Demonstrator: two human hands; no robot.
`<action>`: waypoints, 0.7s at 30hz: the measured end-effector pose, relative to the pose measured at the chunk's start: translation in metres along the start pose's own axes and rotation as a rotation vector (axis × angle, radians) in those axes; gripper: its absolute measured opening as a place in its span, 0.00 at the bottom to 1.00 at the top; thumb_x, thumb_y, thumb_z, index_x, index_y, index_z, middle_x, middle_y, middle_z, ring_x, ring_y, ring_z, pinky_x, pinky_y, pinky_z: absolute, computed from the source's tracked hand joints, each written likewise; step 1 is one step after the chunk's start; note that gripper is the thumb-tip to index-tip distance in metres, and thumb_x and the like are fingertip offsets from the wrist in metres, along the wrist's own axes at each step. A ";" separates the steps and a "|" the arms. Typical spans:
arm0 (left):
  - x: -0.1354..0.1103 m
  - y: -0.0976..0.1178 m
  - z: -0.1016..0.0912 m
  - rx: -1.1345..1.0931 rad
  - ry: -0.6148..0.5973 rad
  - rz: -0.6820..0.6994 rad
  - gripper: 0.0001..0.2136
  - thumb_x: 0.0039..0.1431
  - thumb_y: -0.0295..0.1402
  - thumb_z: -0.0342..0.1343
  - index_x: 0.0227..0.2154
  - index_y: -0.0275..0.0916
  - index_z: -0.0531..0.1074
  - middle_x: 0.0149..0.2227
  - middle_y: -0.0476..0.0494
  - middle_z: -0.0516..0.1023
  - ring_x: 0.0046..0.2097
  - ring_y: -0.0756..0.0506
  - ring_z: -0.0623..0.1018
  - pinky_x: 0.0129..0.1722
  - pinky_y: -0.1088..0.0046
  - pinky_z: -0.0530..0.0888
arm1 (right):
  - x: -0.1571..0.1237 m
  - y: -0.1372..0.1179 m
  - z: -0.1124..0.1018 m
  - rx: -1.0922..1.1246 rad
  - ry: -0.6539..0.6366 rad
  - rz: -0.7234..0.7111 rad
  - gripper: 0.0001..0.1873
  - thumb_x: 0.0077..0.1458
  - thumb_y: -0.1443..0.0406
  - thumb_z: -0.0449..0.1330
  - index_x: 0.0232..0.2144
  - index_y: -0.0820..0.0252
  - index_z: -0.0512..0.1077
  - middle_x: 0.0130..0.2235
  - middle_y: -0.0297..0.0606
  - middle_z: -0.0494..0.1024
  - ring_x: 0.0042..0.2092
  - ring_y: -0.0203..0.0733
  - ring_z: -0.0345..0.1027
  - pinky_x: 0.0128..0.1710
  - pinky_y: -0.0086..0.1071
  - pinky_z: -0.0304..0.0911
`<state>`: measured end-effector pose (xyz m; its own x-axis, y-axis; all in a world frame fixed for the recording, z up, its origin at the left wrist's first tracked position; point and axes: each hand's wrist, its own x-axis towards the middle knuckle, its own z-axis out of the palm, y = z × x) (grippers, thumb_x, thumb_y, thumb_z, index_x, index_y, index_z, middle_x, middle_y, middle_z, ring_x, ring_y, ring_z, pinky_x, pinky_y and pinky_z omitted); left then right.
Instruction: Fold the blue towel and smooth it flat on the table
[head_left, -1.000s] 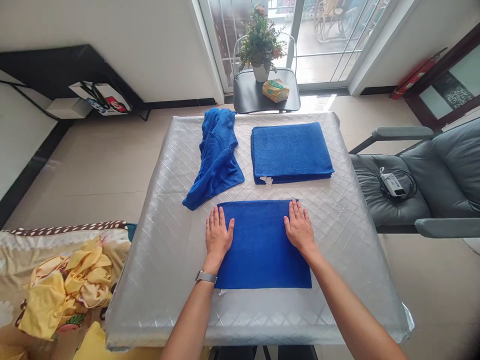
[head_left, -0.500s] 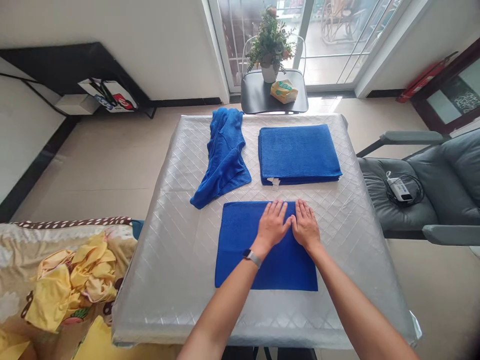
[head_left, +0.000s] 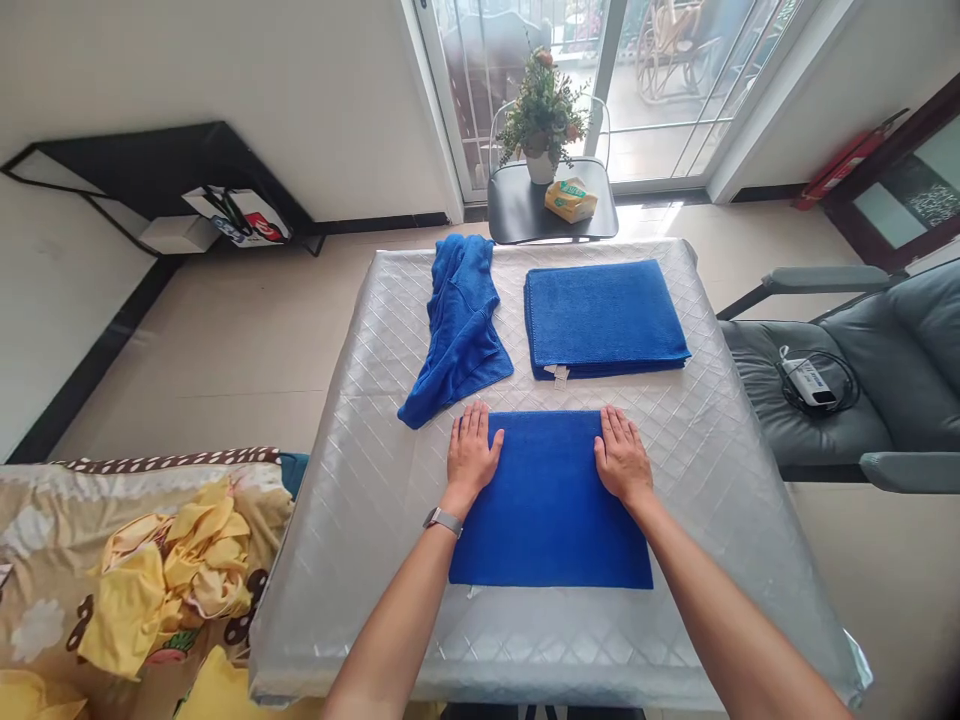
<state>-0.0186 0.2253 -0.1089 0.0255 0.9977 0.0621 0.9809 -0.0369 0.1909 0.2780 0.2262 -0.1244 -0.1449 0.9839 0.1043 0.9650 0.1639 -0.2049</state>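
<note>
Lying under left hand [head_left: 471,460] and right hand [head_left: 624,462], both flat, gripping nothing: blue towel [head_left: 551,515], likely light, limp, best held by corners.

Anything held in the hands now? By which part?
Nothing gripped: left hand and right hand lie flat on the nearest blue cloth, at its far corners.

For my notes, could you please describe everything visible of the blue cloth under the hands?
The blue cloth looks plain, soft and roughly rectangular. It lies flat on the silver tablecloth, a pale tag showing by its near left corner. The left hand and right hand rest open, palms down, on its far corners.
</note>
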 end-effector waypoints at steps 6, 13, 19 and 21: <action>0.000 0.003 0.003 -0.030 0.010 -0.007 0.29 0.72 0.43 0.39 0.70 0.34 0.51 0.72 0.36 0.53 0.72 0.41 0.51 0.71 0.54 0.50 | 0.001 -0.001 0.001 -0.029 0.002 0.005 0.31 0.69 0.63 0.42 0.70 0.67 0.50 0.71 0.45 0.54 0.72 0.44 0.43 0.71 0.44 0.44; 0.000 0.002 0.001 -0.028 0.023 -0.002 0.29 0.72 0.42 0.40 0.71 0.35 0.50 0.72 0.38 0.53 0.72 0.41 0.53 0.71 0.54 0.51 | 0.001 0.000 0.002 -0.065 -0.012 0.005 0.32 0.69 0.64 0.42 0.72 0.67 0.46 0.71 0.45 0.53 0.72 0.44 0.42 0.71 0.45 0.44; 0.000 0.003 0.001 -0.031 0.024 -0.007 0.28 0.71 0.39 0.42 0.71 0.37 0.50 0.71 0.40 0.55 0.72 0.42 0.53 0.71 0.54 0.51 | 0.000 0.001 0.003 -0.068 -0.008 -0.005 0.37 0.68 0.64 0.45 0.73 0.63 0.35 0.72 0.43 0.51 0.72 0.45 0.43 0.70 0.45 0.45; 0.000 0.002 0.001 -0.029 0.028 -0.007 0.28 0.71 0.38 0.42 0.71 0.38 0.50 0.71 0.41 0.55 0.72 0.41 0.54 0.71 0.54 0.51 | 0.000 0.001 0.002 -0.052 -0.006 -0.006 0.37 0.68 0.64 0.44 0.73 0.62 0.34 0.72 0.43 0.51 0.72 0.46 0.43 0.70 0.46 0.45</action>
<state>-0.0160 0.2254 -0.1093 0.0128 0.9960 0.0883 0.9751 -0.0320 0.2195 0.2780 0.2266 -0.1268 -0.1523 0.9833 0.0995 0.9740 0.1664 -0.1536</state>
